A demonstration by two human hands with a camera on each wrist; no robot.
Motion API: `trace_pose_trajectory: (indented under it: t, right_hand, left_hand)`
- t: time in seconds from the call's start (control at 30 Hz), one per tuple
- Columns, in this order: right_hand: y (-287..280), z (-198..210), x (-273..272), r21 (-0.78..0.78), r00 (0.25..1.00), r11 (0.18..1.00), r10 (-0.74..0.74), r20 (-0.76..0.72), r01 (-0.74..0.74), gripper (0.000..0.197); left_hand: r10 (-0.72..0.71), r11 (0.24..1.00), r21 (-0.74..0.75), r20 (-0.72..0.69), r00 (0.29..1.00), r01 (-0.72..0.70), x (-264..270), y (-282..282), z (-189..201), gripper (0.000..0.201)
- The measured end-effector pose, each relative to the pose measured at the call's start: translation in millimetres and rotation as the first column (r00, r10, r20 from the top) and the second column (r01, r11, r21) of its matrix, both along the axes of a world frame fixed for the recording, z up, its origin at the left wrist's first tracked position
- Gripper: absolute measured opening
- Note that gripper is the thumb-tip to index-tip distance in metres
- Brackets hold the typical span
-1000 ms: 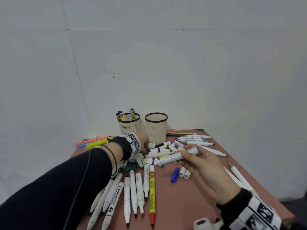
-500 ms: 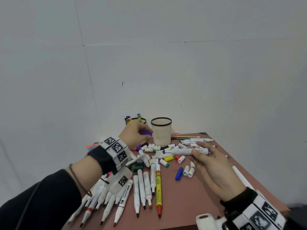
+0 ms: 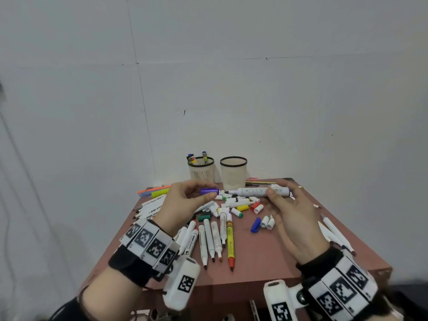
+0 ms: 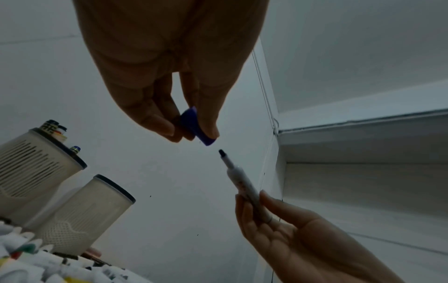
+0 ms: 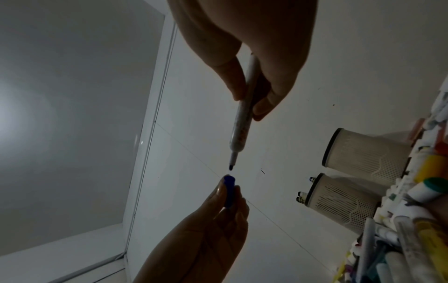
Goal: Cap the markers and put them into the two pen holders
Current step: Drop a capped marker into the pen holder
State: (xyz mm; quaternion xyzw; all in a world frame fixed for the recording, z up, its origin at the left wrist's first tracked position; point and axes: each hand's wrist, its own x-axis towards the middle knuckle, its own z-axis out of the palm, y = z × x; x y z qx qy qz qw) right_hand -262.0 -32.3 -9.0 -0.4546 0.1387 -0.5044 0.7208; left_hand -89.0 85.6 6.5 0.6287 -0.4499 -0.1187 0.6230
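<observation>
Both hands pinch: left hand [image 3: 185, 200] a purple cap [image 3: 209, 191], right hand [image 3: 291, 218] an uncapped marker [image 3: 259, 191].

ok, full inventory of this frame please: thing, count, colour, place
purple cap: one, purple, pinched in the left hand, just short of the marker's tip
white marker: one, white barrel, uncapped, held level in the right hand
left pen holder: one, cream with black rim, back of table, a few capped markers inside
right pen holder: one, cream with black rim, beside the first; nothing shows above its rim
loose markers: many, mostly white, one yellow, across the table
loose caps: many; white, blue, red, yellow, green; mid-table
table: one, reddish brown
left hand: one, raised over the pile
right hand: one, raised opposite
</observation>
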Motion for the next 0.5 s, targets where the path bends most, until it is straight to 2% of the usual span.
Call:
trace_pose_trajectory:
  t: [0.2,0.4,0.5]
  right_hand:
    - [10,1,-6,-0.043,1.000,0.999,0.016,-0.002,-0.017,0.021]
    - [20,-1,-7,-0.077,0.998,0.996,0.044,-0.039,-0.047,0.025]
    - [26,-2,-6,-0.082,0.995,0.994,0.074,-0.061,-0.079,0.021]
  left_hand:
    - [-0.023,0.998,-0.068,-0.109,0.994,0.015,-14,15,-14,0.016]
    - [-0.016,0.995,-0.098,-0.092,0.996,0.007,-24,28,-16,0.016]
    - [-0.044,0.995,-0.096,-0.109,0.993,0.033,-29,34,-19,0.017]
